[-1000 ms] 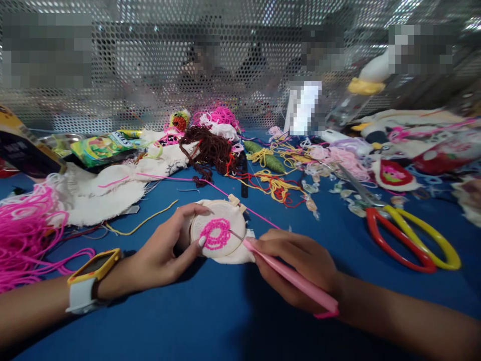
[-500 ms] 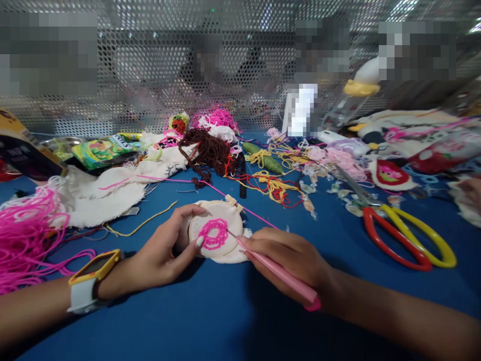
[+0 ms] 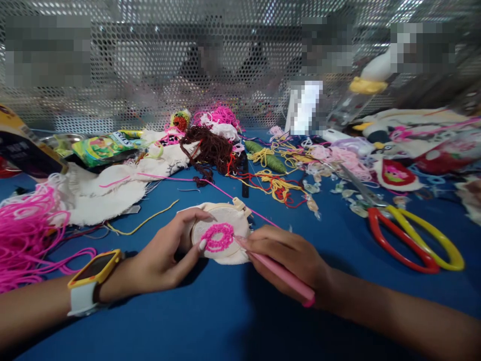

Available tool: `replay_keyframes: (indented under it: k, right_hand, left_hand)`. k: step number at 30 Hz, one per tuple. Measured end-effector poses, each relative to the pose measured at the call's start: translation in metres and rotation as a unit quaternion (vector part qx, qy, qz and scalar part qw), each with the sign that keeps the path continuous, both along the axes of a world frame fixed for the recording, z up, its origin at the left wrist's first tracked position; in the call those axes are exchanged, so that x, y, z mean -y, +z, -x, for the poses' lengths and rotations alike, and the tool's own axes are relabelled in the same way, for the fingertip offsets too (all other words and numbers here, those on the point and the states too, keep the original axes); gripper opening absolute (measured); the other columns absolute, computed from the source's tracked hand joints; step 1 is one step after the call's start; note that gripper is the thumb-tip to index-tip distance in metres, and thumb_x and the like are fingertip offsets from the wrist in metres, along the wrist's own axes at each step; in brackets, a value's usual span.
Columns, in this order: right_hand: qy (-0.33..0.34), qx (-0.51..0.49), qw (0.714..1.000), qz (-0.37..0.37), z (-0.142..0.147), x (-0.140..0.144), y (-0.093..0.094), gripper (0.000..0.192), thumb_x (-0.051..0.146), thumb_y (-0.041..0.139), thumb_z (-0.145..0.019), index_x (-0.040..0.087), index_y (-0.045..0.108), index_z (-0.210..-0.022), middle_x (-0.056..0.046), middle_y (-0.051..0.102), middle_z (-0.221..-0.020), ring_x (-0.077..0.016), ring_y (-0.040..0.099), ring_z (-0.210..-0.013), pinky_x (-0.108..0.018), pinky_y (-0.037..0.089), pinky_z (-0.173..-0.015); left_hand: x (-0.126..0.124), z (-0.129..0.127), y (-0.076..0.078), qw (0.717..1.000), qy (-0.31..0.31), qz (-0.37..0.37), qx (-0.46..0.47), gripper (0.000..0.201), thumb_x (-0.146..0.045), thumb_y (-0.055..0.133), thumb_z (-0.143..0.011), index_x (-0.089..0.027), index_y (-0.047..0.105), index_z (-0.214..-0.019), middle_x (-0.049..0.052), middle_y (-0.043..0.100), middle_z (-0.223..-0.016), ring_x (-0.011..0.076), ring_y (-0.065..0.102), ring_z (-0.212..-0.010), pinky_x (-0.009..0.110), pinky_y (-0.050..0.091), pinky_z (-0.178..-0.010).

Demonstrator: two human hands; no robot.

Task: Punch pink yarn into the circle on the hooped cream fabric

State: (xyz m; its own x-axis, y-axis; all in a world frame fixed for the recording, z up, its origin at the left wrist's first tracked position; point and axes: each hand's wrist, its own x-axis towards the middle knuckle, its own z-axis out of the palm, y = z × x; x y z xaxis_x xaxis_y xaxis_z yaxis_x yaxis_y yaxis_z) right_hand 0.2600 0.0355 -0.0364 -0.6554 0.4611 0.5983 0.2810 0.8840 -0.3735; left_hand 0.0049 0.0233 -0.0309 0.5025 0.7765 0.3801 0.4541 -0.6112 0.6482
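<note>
My left hand (image 3: 175,250) grips the left side of a small round embroidery hoop (image 3: 240,220), thumb on the cloth and fingers around the rim. On the hoop's cream cloth is a ring of bright pink loops (image 3: 219,236). My right hand (image 3: 291,258) is closed around a pink punch needle (image 3: 283,275), its tip at the cloth just right of the loops. A strand of pink yarn (image 3: 221,190) runs from the cloth at left past the hoop's screw toward my right hand. Loose cloth edges show around the hoop.
Red and yellow handled scissors (image 3: 406,245) lie at the right. A pink yarn heap (image 3: 30,235) and white cloth (image 3: 101,195) are at the left. Brown yarn (image 3: 210,148), a green snack packet (image 3: 107,148) and tangled yellow yarn (image 3: 278,185) lie farther back, before a perforated metal screen (image 3: 150,65).
The hoop has shifted and turned slightly to the right in my left hand. The needle tip now sits closer to the cloth, with less of its shaft showing.
</note>
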Motion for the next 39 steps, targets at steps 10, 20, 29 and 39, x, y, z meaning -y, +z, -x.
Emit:
replay_keyframes:
  k: [10,20,29,39]
  right_hand:
    - [-0.038,-0.056,0.997,-0.025,0.004,0.009,0.017,0.019,0.005,0.052,-0.079,0.014,0.056,-0.095,-0.001,0.06,-0.064,-0.0102,0.057,-0.058,-0.02,0.049,-0.055]
    - [-0.04,-0.064,0.997,-0.03,-0.001,0.013,0.023,0.023,0.003,0.051,-0.077,0.014,0.057,-0.095,-0.001,0.059,-0.062,-0.0118,0.056,-0.055,-0.022,0.049,-0.051]
    - [-0.054,-0.058,0.996,-0.044,0.0,0.013,0.025,0.023,0.003,0.051,-0.077,0.015,0.057,-0.096,-0.002,0.059,-0.06,-0.0119,0.058,-0.054,-0.021,0.049,-0.051]
    - [-0.055,-0.067,0.996,-0.035,0.001,0.011,0.021,0.022,0.003,0.052,-0.077,0.014,0.056,-0.096,-0.002,0.058,-0.062,-0.0113,0.055,-0.055,-0.022,0.048,-0.051]
  left_hand:
    - [-0.002,-0.002,0.004,0.999,0.027,-0.018,-0.015,0.045,-0.014,0.052,-0.084,-0.02,0.037,-0.126,0.008,0.058,-0.106,0.0161,0.06,-0.087,0.021,0.052,-0.065]
    - [-0.002,-0.001,0.002,1.0,0.021,-0.008,-0.011,0.047,-0.013,0.052,-0.084,-0.019,0.036,-0.128,0.007,0.06,-0.099,0.0133,0.06,-0.076,0.021,0.052,-0.06]
    - [-0.002,-0.001,0.004,0.999,0.035,-0.011,-0.028,0.046,-0.016,0.053,-0.084,-0.019,0.036,-0.128,0.008,0.059,-0.101,0.0164,0.06,-0.087,0.02,0.053,-0.063]
    - [-0.001,-0.002,0.004,1.0,0.027,0.002,-0.013,0.046,-0.015,0.052,-0.085,-0.02,0.037,-0.127,0.006,0.061,-0.098,0.0126,0.06,-0.073,0.02,0.052,-0.059]
